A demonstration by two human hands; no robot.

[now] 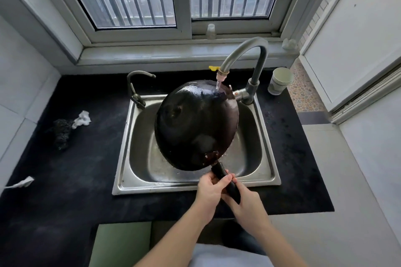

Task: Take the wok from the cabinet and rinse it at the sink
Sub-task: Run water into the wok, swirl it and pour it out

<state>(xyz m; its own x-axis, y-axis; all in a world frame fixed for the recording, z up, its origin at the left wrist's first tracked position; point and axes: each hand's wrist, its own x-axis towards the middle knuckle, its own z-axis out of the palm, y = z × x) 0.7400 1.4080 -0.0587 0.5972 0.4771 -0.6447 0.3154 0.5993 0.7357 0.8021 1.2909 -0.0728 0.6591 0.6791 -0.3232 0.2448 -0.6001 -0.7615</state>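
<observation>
The black wok [195,123] is tipped up over the steel sink [268,171], its dark outer bottom turned toward me. Water runs from the curved grey faucet [247,50] onto the wok's far upper edge. Both hands grip the wok's black handle [225,182] at the sink's front rim: my left hand [209,191] curls round it from the left with the thumb on top, and my right hand [245,199] holds the handle's end from below.
A small second tap [135,86] stands at the sink's back left. A paper cup [280,80] sits right of the faucet. A dark scrubber [61,134] and a white crumpled rag [82,118] lie on the black counter at left. A bottle [211,31] stands on the window sill.
</observation>
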